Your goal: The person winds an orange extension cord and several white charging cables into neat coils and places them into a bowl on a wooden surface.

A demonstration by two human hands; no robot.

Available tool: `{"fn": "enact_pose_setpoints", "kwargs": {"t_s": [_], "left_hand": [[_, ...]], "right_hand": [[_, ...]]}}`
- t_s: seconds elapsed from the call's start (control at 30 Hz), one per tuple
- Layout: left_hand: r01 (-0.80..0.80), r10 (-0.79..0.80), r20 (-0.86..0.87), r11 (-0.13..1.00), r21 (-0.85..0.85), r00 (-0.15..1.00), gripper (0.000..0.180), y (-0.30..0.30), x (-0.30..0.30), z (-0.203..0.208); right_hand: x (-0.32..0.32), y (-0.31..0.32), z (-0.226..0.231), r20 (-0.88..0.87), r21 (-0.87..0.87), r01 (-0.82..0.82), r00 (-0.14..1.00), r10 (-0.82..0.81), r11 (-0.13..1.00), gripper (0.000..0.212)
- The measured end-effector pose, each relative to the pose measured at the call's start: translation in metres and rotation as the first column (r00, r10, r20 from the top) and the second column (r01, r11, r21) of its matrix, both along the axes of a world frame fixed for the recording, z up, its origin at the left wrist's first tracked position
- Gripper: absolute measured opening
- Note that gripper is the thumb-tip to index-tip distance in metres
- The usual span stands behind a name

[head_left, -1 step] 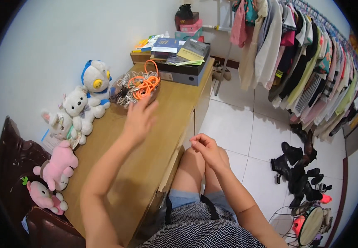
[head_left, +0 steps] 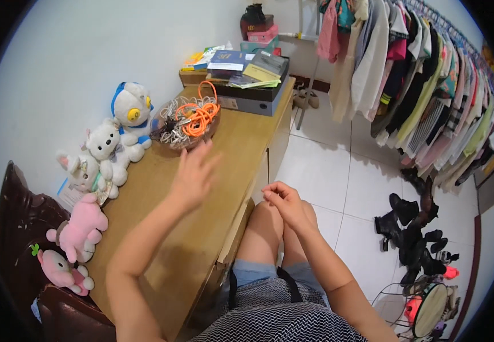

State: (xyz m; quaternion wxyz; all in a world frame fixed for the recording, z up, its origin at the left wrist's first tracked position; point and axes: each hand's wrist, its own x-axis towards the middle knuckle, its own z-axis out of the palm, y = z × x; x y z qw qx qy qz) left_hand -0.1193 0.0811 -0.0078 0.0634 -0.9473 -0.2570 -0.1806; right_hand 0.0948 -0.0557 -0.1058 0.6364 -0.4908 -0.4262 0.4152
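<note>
A clear round bowl [head_left: 208, 134] full of tangled cables stands on the wooden table. Bright orange cord [head_left: 200, 118] lies on top of a heap of white and grey cables [head_left: 173, 134]. Just in front of the bowl's near side is my left hand [head_left: 194, 178], its fingers spread and a little blurred. It holds nothing, and I cannot tell if its fingertips touch the bowl. My right hand [head_left: 288, 206] is over my knees with fingers curled in and thumb close to them; nothing shows in it.
Plush toys [head_left: 109, 142] line the wall side of the table [head_left: 144, 245]. Behind the bowl sits a shoebox [head_left: 252, 101] topped with booklets [head_left: 227, 61]. To the right are a rack of clothes [head_left: 424, 74], dark shoes [head_left: 409, 239] and a round stool [head_left: 431, 310] on tiled floor.
My left hand has drawn back slightly from the bowl, toward me. The right hand has hardly moved.
</note>
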Motion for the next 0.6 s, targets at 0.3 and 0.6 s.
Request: {"fn": "enact_pose_setpoints", "kwargs": {"t_s": [0.3, 0.6], "left_hand": [[0.075, -0.245, -0.301, 0.873, -0.481, 0.922, 0.06, -0.087, -0.074, -0.039], [0.036, -0.217, -0.241, 0.808, -0.588, 0.946, 0.045, -0.07, -0.096, -0.064]], "right_hand": [[0.027, 0.099, 0.002, 0.672, 0.37, 0.029, 0.682, -0.289, 0.929, 0.021], [0.062, 0.22, 0.017, 0.567, 0.202, -0.334, 0.806, 0.168, 0.921, 0.033]]}}
